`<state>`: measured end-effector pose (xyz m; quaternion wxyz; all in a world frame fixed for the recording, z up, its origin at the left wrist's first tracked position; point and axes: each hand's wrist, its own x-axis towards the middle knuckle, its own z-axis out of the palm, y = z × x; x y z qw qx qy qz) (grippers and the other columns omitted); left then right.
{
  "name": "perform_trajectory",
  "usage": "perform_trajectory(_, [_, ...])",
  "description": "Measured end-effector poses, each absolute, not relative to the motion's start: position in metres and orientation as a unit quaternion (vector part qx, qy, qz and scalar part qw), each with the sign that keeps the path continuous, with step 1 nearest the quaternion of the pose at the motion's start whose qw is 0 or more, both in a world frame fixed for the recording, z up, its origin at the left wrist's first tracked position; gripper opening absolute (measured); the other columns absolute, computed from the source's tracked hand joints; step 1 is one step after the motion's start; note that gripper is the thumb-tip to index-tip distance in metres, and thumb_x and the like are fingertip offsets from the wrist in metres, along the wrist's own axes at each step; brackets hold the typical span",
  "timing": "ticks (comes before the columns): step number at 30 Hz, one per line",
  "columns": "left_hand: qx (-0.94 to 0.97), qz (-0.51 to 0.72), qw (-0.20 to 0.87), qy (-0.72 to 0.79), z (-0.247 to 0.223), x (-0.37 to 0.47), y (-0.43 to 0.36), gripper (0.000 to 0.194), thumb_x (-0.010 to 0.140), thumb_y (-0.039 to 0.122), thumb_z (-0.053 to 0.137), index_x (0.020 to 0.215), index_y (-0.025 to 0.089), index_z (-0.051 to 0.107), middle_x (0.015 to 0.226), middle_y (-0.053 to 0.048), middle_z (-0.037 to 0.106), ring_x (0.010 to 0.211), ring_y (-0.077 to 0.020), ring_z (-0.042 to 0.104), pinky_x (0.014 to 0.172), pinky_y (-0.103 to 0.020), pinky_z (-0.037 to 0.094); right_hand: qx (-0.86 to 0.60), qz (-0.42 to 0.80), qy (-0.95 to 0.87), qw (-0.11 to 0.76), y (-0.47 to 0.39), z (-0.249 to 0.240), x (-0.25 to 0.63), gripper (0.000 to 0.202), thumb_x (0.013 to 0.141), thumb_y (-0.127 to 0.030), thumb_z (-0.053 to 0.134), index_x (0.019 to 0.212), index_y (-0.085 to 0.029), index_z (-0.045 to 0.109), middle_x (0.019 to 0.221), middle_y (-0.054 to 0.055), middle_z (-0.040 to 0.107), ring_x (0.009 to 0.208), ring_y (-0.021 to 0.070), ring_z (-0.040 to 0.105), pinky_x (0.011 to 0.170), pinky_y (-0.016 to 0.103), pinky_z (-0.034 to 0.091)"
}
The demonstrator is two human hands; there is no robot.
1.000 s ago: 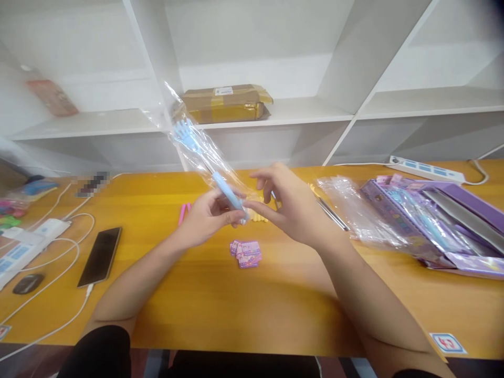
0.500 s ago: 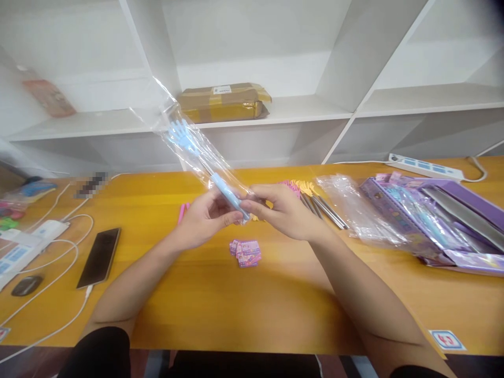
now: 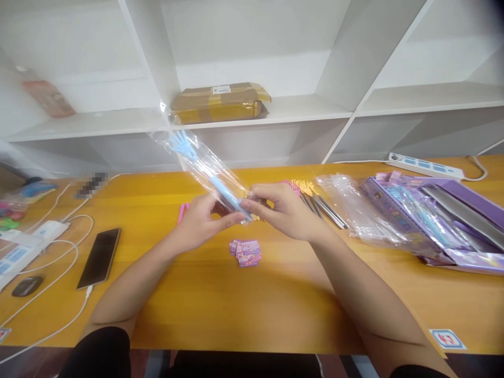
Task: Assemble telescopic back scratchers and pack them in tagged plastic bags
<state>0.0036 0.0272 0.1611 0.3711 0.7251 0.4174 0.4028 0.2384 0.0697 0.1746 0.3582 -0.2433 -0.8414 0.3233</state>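
A light blue hand-shaped stick lies inside a clear plastic bag, slanting up to the left above the table. My left hand is closed on the bag and the stick's handle from the left. At the handle's lower end, my right hand pinches the bagged stick between thumb and fingers. Below the hands sits a small pile of pink and purple cards. Sticks with yellow and pink ends lie beyond my right hand, and pink pieces show beside my left hand.
Clear bags lie right of the sticks, next to a purple box holding bagged items. A phone, cables and a power strip are on the left. Behind, a taped parcel rests on a white shelf.
The upper end of the bag has dropped and changed shape around the blue stick. My left fingers have shifted slightly; my right hand stays nearly in place.
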Motion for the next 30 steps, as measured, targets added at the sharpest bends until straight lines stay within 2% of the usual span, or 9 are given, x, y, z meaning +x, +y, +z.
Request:
perform_trajectory(5, [0.769,0.367,0.327,0.408,0.1687,0.0046,0.0263,0.037,0.094,0.055,0.079,0.098,0.019,0.084,0.086,-0.005,0.081,0.076,-0.0161,0.073,0.068,-0.026,0.056,-0.241,0.303,-0.843,0.373,0.068,0.175,0.2394,0.037,0.107,-0.041,0.064,0.078,-0.019,0.067,0.071,-0.003,0.062,0.065,0.0076,0.051,0.064,0.025,0.037])
perform_trajectory(10, [0.779,0.35,0.322,0.409,0.1693,0.0057,0.0257,0.03,0.098,0.049,0.076,0.1,0.021,0.086,0.079,-0.002,0.079,0.071,-0.0136,0.071,0.066,-0.024,0.054,-0.241,0.299,-0.845,0.372,0.0659,0.1765,0.2397,0.033,0.107,-0.041,0.065,0.083,-0.019,0.07,0.074,-0.002,0.066,0.066,0.0085,0.053,0.063,0.025,0.037])
perform_trajectory(15, [0.768,0.363,0.364,0.381,0.1657,0.0055,0.0246,0.026,0.101,0.044,0.073,0.102,0.02,0.085,0.082,-0.003,0.08,0.073,-0.014,0.073,0.07,-0.025,0.059,-0.229,0.3,-0.849,0.371,0.0671,0.1772,0.2401,0.037,0.109,-0.041,0.062,0.08,-0.019,0.067,0.073,-0.003,0.065,0.066,0.0074,0.053,0.064,0.024,0.037])
perform_trajectory(18, [0.78,0.373,0.353,0.359,0.1662,0.0059,0.0235,0.027,0.103,0.041,0.07,0.095,0.019,0.084,0.08,-0.003,0.08,0.072,-0.014,0.074,0.072,-0.025,0.06,-0.224,0.313,-0.846,0.368,0.0681,0.177,0.2401,0.04,0.11,-0.044,0.059,0.079,-0.019,0.063,0.073,-0.003,0.064,0.066,0.0075,0.054,0.064,0.023,0.039])
perform_trajectory(24, [0.796,0.383,0.335,0.329,0.1702,0.0054,0.0218,0.022,0.105,0.036,0.068,0.102,0.023,0.086,0.079,-0.002,0.081,0.075,-0.0143,0.076,0.074,-0.025,0.06,-0.223,0.324,-0.845,0.361,0.0669,0.1788,0.2401,0.041,0.11,-0.046,0.059,0.079,-0.019,0.064,0.072,-0.002,0.064,0.066,0.0083,0.056,0.065,0.024,0.04])
perform_trajectory(30, [0.805,0.373,0.331,0.321,0.1717,0.0045,0.0221,0.024,0.105,0.035,0.067,0.096,0.021,0.084,0.081,-0.002,0.081,0.076,-0.015,0.076,0.075,-0.026,0.058,-0.202,0.33,-0.846,0.368,0.0669,0.1796,0.2405,0.04,0.111,-0.043,0.057,0.08,-0.019,0.066,0.073,-0.002,0.067,0.066,0.0077,0.06,0.067,0.022,0.044])
